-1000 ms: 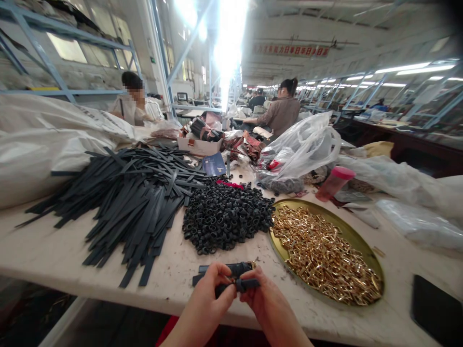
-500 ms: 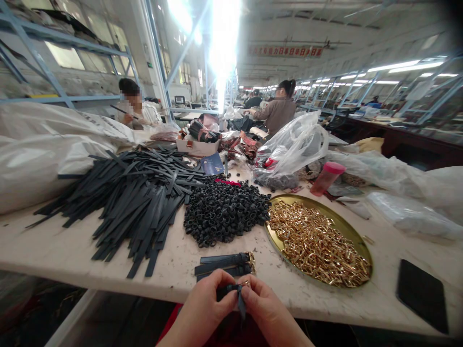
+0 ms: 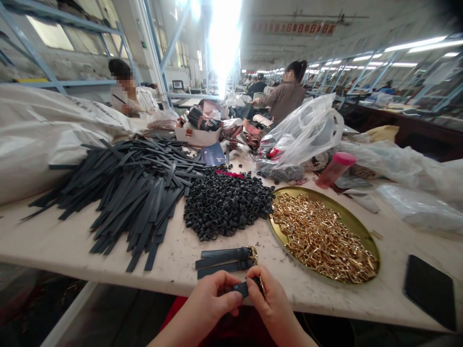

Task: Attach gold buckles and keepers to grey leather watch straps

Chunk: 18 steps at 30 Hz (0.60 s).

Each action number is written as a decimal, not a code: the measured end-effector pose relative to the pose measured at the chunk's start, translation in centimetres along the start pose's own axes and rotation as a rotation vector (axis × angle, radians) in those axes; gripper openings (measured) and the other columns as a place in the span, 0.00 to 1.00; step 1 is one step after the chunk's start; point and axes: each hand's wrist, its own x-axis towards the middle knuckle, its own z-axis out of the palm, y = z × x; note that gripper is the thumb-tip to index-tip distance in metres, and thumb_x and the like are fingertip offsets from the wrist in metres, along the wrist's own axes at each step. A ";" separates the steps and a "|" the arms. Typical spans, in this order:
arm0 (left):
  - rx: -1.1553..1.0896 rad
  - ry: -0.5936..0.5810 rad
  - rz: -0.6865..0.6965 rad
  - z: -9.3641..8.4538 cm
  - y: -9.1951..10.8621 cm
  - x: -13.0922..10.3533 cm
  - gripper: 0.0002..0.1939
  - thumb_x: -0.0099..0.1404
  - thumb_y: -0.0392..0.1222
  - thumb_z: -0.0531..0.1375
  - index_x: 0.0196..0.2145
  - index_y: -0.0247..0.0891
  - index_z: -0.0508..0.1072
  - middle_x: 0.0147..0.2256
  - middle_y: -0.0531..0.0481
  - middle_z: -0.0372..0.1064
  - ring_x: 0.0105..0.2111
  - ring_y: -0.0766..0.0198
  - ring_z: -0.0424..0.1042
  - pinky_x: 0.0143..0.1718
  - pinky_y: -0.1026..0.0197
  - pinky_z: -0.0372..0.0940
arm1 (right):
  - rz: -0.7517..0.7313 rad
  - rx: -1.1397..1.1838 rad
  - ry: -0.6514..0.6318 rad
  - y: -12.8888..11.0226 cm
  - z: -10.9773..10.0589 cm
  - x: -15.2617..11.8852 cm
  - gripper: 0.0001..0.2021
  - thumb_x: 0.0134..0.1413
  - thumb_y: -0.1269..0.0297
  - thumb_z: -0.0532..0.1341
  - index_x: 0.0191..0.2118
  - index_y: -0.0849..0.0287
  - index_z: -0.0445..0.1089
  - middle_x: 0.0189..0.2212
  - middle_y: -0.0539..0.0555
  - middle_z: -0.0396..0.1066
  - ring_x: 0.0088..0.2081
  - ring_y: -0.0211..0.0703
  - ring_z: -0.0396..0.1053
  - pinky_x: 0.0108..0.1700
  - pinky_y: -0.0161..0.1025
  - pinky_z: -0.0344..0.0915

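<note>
Above the table's front edge, my left hand (image 3: 212, 297) and my right hand (image 3: 270, 300) are both closed on a short dark strap (image 3: 241, 289). A gold buckle shows partly at my right fingers; my fingers cover most of the strap. Just beyond my hands lie a few dark straps with gold buckles (image 3: 227, 259), side by side. Behind them is a heap of small black strap loops (image 3: 227, 207). Long dark strips (image 3: 144, 197) are piled to the left. To the right, a round gold tray (image 3: 342, 212) holds many gold buckles (image 3: 321, 238).
A dark phone-like slab (image 3: 430, 291) lies at the right edge. Farther back stand a pink-lidded jar (image 3: 336, 171), a clear plastic bag (image 3: 307, 135) and a box of scraps (image 3: 198, 137). White sacks (image 3: 43, 140) fill the left. Two people (image 3: 130, 96) work beyond the table.
My right hand has turned and shifted slightly right and up, its fingers now around the buckle end. The strap end that hung between my hands no longer hangs down. The view has tilted slightly.
</note>
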 end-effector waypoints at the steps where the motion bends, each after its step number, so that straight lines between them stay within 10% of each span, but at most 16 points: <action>1: -0.007 -0.008 -0.025 0.1 -0.1 0.2 0.11 0.51 0.39 0.58 0.34 0.32 0.70 0.25 0.52 0.69 0.24 0.67 0.65 0.27 0.65 0.58 | 0.003 -0.012 -0.034 0.0 0.0 -0.1 0.11 0.54 0.55 0.48 0.31 0.56 0.61 0.23 0.48 0.63 0.26 0.38 0.61 0.28 0.35 0.56; 13: -0.111 -0.112 -0.183 0.2 0.9 0.3 0.11 0.49 0.35 0.58 0.33 0.32 0.69 0.26 0.50 0.72 0.23 0.69 0.68 0.27 0.66 0.61 | -0.208 -0.313 -0.275 -0.7 -1.9 -0.1 0.11 0.55 0.61 0.49 0.28 0.55 0.66 0.24 0.52 0.68 0.26 0.40 0.63 0.28 0.37 0.55; 18: -0.156 -0.115 -0.153 0.5 0.0 0.5 0.15 0.49 0.37 0.59 0.36 0.33 0.66 0.25 0.53 0.70 0.23 0.70 0.68 0.27 0.67 0.61 | -0.065 -0.096 -0.242 0.4 -1.4 -0.9 0.11 0.57 0.59 0.47 0.33 0.56 0.62 0.27 0.51 0.67 0.29 0.38 0.63 0.31 0.35 0.58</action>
